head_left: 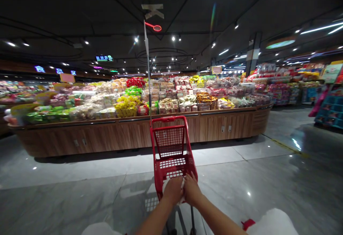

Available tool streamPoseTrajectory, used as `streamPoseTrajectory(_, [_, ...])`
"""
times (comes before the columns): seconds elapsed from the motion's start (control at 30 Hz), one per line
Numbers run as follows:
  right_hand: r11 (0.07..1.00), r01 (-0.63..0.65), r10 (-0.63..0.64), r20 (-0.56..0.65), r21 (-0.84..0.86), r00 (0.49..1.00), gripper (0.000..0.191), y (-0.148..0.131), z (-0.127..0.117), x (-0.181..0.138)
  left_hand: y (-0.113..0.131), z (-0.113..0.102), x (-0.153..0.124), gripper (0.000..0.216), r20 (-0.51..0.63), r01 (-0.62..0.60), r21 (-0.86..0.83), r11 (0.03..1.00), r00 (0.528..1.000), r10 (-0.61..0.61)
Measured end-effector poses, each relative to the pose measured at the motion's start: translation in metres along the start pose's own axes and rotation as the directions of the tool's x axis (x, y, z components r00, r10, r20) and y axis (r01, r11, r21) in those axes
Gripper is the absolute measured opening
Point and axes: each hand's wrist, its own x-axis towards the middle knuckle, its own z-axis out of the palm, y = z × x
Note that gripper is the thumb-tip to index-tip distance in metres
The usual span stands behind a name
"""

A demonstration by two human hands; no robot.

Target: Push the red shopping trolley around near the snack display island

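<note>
A red shopping cart [171, 163] with a grid basket stands in front of me. Side by side over its near end, where the handle is, are my left hand [173, 189] and my right hand [191, 188]. Both are closed, knuckles up. Something white, soft and crumpled, like a tissue [183, 185], shows between and beneath them. The left fingers curl around it; the right fingers bend down at the cart's right rim. My hands cover most of the cart's handle. No goods show in the basket.
Beyond the cart runs a long wooden display counter [214, 124] heaped with packaged foods [167, 105]. A thin upright pole [148, 67] rises behind the cart. More stacked goods [284, 90] and a blue rack [331, 106] stand at the right. The floor [241, 185] is shiny grey.
</note>
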Motion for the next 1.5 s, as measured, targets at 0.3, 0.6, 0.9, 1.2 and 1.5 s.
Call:
streamPoseTrajectory(0.3, [0.998,-0.028,0.027,-0.028,-0.049,0.999,0.025,0.040,-0.023,-0.005,-0.062,-0.014,-0.020,0.026,0.041,-0.339,0.169,0.926,0.941,0.336])
streamPoseTrajectory(0.6, [0.996,0.091,-0.091,-0.040,0.013,0.995,0.015,0.078,-0.036,-0.041,-0.084,-0.010,0.014,0.020,-0.005,-0.609,0.285,0.740,0.771,0.637])
streamPoseTrajectory(0.9, [0.998,0.037,-0.039,0.046,0.042,0.998,0.043,0.085,-0.065,-0.049,-0.104,-0.036,0.038,0.020,-0.077,-0.274,0.260,0.926,0.950,0.303])
streamPoseTrajectory(1.2, [0.969,-0.244,0.246,-0.038,0.051,0.969,0.052,-0.037,-0.030,-0.005,-0.042,-0.012,0.023,0.018,-0.141,-0.186,0.201,0.962,0.966,0.216])
streamPoseTrajectory(1.5, [0.953,-0.279,0.267,-0.106,-0.120,0.958,0.047,0.024,-0.047,-0.016,-0.098,-0.101,0.012,0.019,-0.107,-0.179,0.430,0.885,0.963,0.246])
